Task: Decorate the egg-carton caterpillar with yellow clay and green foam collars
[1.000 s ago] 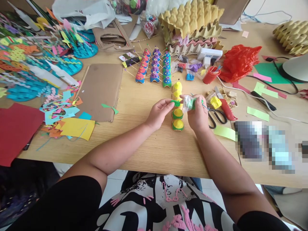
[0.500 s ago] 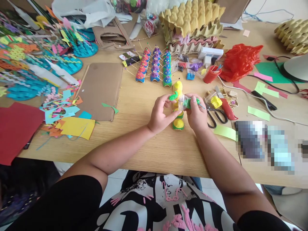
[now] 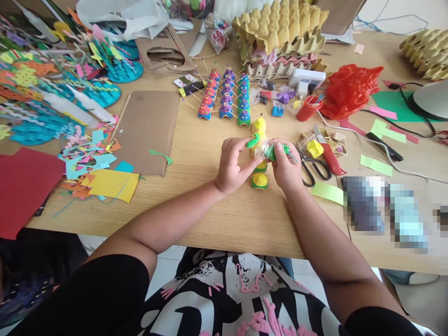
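Above the row of yellow-and-green cups (image 3: 259, 180), near the middle of the bench (image 3: 210, 219), the right hand (image 3: 286, 168) pinched a clear bag (image 3: 269, 150) with green clay inside, a thin blue stick jutting rightward from its grip. That firm hold probably steadied the slippery plastic. The left hand (image 3: 229, 165) curved open, its thumb at the bag's left end and a green clay piece (image 3: 252, 140) at its far fingertips, perhaps kept out there so the thumb could work the plastic; whether its hidden fingers gripped the bag, one could not tell. The scissors (image 3: 317, 168) lay just right, seemingly parked within reach, while three decorated rows (image 3: 227, 95) stood farther off, likely clear of the handling.
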Available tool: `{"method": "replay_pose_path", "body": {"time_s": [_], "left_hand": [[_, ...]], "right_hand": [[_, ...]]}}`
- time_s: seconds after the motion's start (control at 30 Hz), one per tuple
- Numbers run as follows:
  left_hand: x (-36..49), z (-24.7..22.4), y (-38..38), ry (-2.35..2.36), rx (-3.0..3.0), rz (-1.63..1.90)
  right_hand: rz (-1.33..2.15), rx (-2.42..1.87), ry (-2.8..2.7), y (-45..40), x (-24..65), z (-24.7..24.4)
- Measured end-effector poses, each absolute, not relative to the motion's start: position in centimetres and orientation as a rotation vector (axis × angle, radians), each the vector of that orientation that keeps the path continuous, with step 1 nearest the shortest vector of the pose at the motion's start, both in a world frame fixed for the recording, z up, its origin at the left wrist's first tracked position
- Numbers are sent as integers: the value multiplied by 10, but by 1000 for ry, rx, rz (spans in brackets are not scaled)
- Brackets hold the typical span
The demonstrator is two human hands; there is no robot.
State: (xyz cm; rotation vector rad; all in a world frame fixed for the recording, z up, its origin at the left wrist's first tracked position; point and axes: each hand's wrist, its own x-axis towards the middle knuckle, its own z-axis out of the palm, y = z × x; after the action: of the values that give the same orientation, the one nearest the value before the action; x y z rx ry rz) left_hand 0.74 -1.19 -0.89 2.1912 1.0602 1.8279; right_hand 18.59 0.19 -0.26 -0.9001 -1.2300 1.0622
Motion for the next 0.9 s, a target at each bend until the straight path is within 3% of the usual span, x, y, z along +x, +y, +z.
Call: {"method": "replay_pose_path", "body": {"time_s": [0.9], "left_hand": [[10,-12,-19,963,1696,1721]], "right_hand": [[914,-959,-1444,-3,191,8]]}}
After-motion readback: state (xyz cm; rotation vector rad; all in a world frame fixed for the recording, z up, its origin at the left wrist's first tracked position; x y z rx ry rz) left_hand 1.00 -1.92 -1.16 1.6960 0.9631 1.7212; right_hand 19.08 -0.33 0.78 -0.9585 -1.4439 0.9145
